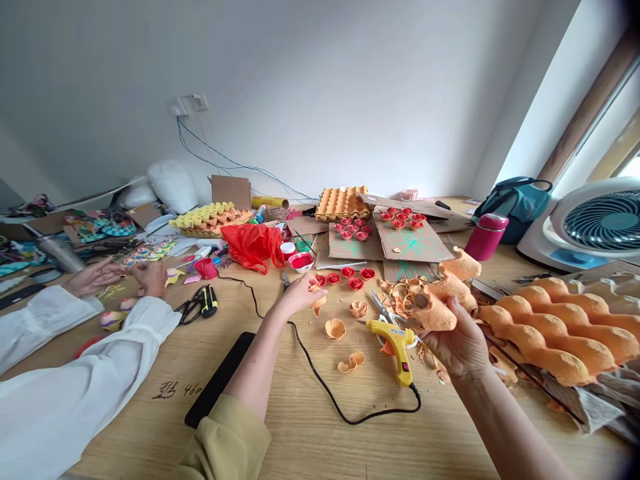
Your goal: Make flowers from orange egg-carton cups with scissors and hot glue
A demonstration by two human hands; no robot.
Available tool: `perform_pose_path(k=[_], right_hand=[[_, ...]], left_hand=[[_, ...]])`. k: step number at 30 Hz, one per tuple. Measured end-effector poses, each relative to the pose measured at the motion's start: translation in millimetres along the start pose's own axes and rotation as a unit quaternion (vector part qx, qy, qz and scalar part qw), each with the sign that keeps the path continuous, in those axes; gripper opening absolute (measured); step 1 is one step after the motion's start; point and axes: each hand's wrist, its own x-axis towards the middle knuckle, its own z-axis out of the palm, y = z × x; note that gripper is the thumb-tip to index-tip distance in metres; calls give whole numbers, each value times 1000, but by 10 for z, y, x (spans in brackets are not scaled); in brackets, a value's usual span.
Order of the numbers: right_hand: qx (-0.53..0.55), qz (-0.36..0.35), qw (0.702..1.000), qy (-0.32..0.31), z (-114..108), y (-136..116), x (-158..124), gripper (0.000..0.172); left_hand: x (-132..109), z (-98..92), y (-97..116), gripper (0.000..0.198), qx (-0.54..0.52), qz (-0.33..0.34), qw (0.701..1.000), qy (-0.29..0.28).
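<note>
In the head view, the right hand (pixel 465 343) grips a bumpy orange carton strip (pixel 436 313), with the thumb on its near side; the strip's long way runs away from the person and a bit to the right; the left hand (pixel 296 298) pinches a small orange carton piece (pixel 319 307), well apart from the strip and to its left; the yellow glue gun (pixel 400 350) lies on the table (pixel 320 447) between them, nearer the right hand, its tip pointing left.

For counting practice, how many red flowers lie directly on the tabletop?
5: one red flower by the left hand; a second flower to its right; farther right, a third flower, a fourth flower nearer, a fifth flower rightmost. The hand may hide more.
</note>
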Motion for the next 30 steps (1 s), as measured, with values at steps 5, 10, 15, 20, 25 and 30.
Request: perform_pose_path(k=[5,10,15,20,25,30], right_hand=[[-25,9,1000,10,-51,81,33,35],[-43,-42,998,-7,-3,144,61,29],[-79,-65,995,-12,-8,212,115,27],[-103,-94,990,4,22,370,80,36],[-140,-84,987,-2,116,478,-24,46],[-103,-79,988,-79,150,322,-13,47]], left_hand=[[54,221,-131,15,79,-12,995,-53],[46,230,-109,6,115,-3,990,-78],[-96,166,199,21,88,53,994,-48],[-507,448,644,45,-131,179,958,-180],[-881,770,931,58,-140,169,970,-108],[-948,663,1042,44,-116,139,981,-73]])
